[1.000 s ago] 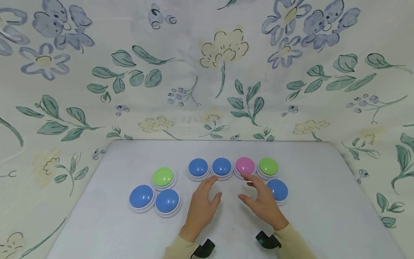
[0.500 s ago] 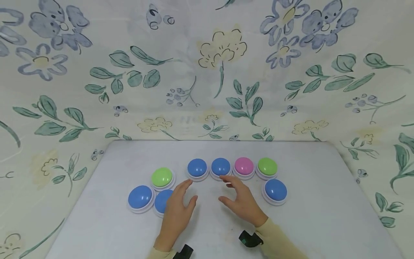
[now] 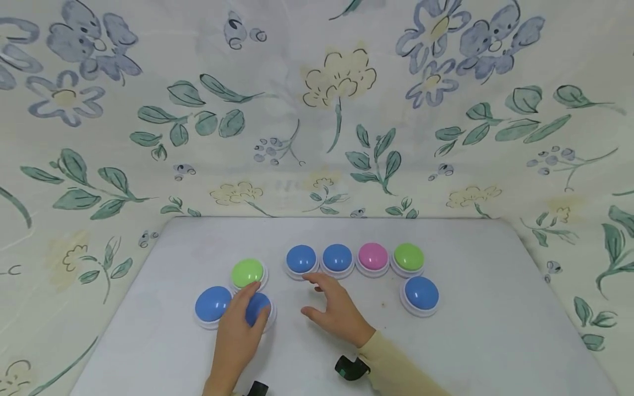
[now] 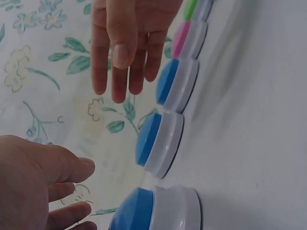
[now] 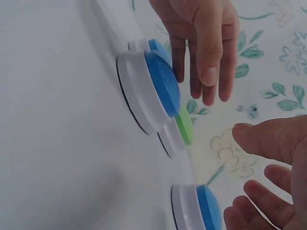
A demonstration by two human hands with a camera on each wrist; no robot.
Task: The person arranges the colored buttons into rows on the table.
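My left hand (image 3: 234, 338) hovers over the left group of push buttons, fingers loosely spread and holding nothing. It overlaps a blue button (image 3: 258, 309), and its fingertips point toward a green button (image 3: 247, 271). Another blue button (image 3: 213, 303) lies just left of the hand. With thumb and fingers apart, my right hand (image 3: 342, 312) hangs in front of the back row, nearest two blue buttons (image 3: 301, 258) (image 3: 338, 257). Nothing is in its grasp. In the right wrist view, a gap shows between the right hand (image 5: 268, 177) and the blue button (image 5: 209, 208) below it.
The back row continues right with a pink button (image 3: 373, 256) and a green button (image 3: 409, 257). A separate blue button (image 3: 421, 292) sits in front of them. All have white bases on the white table (image 3: 475, 341). Floral cloth (image 3: 287, 110) hangs behind.
Both hands have moved left across the table. The left hand went from beside the back row to above the left group; the right hand shifted from the pink button to the blue ones.
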